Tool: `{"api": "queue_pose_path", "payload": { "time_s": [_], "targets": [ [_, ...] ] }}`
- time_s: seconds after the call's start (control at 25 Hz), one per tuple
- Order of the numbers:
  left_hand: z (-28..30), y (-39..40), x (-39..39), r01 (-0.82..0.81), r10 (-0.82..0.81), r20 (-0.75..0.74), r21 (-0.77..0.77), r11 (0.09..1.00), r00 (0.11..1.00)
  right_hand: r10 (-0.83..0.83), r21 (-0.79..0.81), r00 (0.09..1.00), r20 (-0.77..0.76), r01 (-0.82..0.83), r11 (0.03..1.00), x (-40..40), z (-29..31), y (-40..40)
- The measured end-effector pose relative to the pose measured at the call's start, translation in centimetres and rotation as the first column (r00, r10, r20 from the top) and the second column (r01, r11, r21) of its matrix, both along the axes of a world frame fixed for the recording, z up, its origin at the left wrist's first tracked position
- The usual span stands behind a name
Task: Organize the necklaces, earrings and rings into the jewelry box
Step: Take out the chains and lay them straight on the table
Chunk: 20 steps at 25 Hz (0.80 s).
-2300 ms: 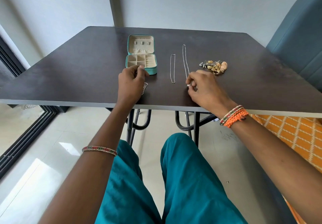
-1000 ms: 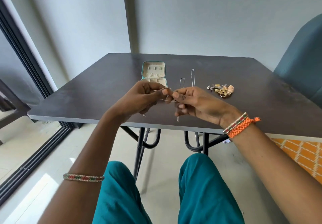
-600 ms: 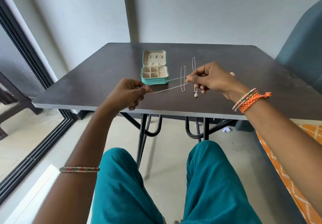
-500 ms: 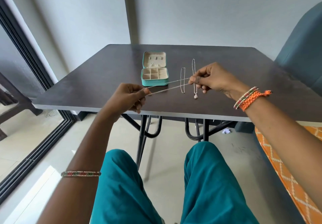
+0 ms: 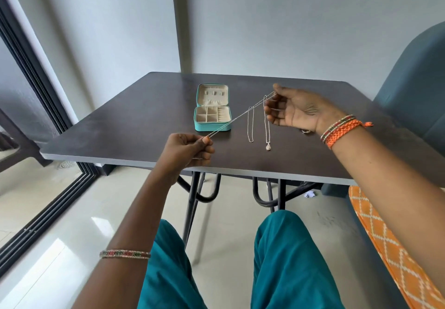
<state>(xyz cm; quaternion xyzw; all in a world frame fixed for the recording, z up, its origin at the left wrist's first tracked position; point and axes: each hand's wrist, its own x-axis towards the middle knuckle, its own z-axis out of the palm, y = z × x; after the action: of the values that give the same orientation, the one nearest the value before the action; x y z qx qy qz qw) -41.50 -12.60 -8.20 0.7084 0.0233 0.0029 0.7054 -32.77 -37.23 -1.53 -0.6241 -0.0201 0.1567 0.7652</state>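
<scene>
Fingers: left hand (image 5: 186, 148) pinches one chain (image 5: 238, 115) end; right hand (image 5: 297, 111) pinches the other, remaining fingers spread.
Box (image 5: 212, 111): open on worktop (image 5: 134, 125), beyond left fingers.
Pendant (image 5: 267, 147): below right fingers.

No legible text, labels, brands, numbers or signs.
None can be read on any surface in view.
</scene>
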Motion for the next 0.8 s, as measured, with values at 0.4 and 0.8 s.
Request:
{"api": "queue_pose_path", "payload": {
  "time_s": [0.4,0.8],
  "targets": [
    [-2.0,1.4,0.1,-0.500,-0.035,0.763,0.457,0.736,0.645,-0.095,0.096,0.993,-0.069,0.102,0.990,1.7,-1.3,0.9],
    [-1.4,-1.9,1.8,-0.688,-0.501,0.783,0.592,0.420,0.368,-0.125,-0.591,0.903,0.412,0.369,0.717,7.8,0.3,1.8]
  ]
}}
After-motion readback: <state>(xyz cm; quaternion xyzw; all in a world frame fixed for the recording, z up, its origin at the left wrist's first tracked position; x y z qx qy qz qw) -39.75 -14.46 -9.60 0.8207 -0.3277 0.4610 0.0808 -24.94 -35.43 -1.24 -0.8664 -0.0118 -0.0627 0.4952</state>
